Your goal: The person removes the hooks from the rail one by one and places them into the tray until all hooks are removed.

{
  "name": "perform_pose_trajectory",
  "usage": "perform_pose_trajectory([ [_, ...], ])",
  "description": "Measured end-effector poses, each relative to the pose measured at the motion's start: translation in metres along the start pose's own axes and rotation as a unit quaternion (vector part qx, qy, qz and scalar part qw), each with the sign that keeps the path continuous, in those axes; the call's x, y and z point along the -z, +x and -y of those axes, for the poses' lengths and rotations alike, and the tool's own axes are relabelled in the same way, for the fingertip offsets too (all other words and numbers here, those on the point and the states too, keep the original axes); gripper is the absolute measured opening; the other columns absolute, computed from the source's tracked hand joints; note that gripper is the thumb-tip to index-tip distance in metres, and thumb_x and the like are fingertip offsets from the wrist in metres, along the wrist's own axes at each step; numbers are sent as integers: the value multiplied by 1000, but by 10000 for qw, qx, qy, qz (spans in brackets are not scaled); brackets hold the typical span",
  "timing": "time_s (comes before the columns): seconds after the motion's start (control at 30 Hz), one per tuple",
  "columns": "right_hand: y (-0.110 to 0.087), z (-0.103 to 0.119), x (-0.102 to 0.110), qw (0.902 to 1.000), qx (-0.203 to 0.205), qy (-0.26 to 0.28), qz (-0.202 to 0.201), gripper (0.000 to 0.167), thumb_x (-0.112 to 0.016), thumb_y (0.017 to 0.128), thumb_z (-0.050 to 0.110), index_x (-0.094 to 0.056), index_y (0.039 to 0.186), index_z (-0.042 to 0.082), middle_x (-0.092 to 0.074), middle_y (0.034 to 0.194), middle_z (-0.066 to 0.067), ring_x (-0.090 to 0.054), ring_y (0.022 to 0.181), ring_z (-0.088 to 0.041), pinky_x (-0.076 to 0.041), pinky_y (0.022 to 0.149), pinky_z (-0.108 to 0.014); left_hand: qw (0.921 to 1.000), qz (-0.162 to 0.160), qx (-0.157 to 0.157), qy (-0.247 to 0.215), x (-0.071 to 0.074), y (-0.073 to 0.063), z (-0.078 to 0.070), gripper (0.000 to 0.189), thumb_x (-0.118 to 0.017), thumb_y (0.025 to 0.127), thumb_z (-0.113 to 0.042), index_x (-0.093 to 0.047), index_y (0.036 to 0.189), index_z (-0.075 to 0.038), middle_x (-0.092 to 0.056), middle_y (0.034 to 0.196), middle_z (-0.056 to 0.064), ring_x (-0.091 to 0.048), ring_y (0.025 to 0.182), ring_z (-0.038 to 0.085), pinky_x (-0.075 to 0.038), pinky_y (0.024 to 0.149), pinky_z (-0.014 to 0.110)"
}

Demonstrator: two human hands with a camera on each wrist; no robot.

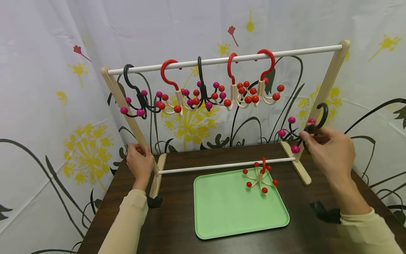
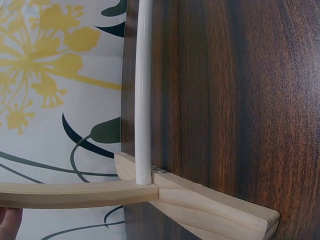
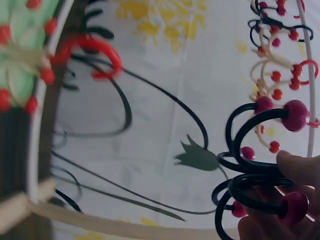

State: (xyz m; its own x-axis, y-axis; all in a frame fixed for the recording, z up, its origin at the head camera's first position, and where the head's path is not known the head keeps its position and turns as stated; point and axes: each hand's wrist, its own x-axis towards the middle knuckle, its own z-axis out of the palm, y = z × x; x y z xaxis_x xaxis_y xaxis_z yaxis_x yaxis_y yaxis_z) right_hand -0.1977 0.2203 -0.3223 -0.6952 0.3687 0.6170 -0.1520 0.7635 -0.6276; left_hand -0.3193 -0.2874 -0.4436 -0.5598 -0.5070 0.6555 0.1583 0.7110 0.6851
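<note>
The walnut-brown wooden desk meets the white, plant-patterned curtain along its far edge; the mint-green rectangular tray sits well inside the near edge, its rim close to the lower white rod at the back; on it, toward the far right corner, stands a red-hooked, cream-armed hanger with red balls.

Up top, the white round rail carries five hangers, bunched from the left end to past the middle; some neighbours crowd so close that their balls overlap in view; a long stretch of rail runs on from the last red hook to the pale wooden right post, and there's the room.

Over to the hands: the left hand is low on the pale wooden left post, its grip curled round the wood just above the desk, forearm reaching in from the near side; the right hand is raised in front of the right post, below the rail, its grip pinching a black hanger with magenta balls between thumb and fingers; the hook curves upward beyond the knuckles, the ball-tipped arms fan out leftward, toward the hanging row.
</note>
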Motion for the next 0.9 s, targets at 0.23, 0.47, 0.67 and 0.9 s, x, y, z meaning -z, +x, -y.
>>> perform_pose_trajectory([
  [0.23, -86, -17, -19, 9949, -541, -268, 807, 31, -80, 81, 38, -77, 104, 17, -75, 81, -7, -65, 67, -9, -39, 55, -39, 9999, 37, -49, -80, 0, 1, -2, 21, -68, 86, -13, -56, 96, 2, -56, 82, 17, -55, 76, 37, -41, 71, 54],
  [0.47, -132, -31, -44, 9823, -1099, -500, 1435, 31, -80, 80, 42, -77, 102, 21, -75, 81, -2, -68, 74, -29, -42, 53, -41, 10000, -12, -30, -73, 2, 1, -2, 21, -68, 86, -12, -57, 95, 3, -56, 82, 18, -55, 76, 36, -41, 72, 55],
  [0.67, -150, -40, -61, 9774, -1355, -535, 1533, 31, -81, 79, 37, -77, 103, 18, -75, 82, -2, -68, 76, -30, -43, 54, -41, 10000, 39, -17, -84, 2, 1, 0, 21, -68, 86, -12, -56, 95, 3, -56, 83, 18, -55, 77, 36, -41, 73, 54],
  [0.9, -161, -48, -75, 9782, -1278, -635, 1508, 34, -83, 77, 33, -76, 104, 13, -75, 82, -6, -68, 73, -30, -43, 54, -42, 9999, 51, -23, -97, 1, -1, -2, 20, -67, 86, -11, -56, 95, 3, -56, 83, 18, -56, 78, 36, -41, 73, 54],
])
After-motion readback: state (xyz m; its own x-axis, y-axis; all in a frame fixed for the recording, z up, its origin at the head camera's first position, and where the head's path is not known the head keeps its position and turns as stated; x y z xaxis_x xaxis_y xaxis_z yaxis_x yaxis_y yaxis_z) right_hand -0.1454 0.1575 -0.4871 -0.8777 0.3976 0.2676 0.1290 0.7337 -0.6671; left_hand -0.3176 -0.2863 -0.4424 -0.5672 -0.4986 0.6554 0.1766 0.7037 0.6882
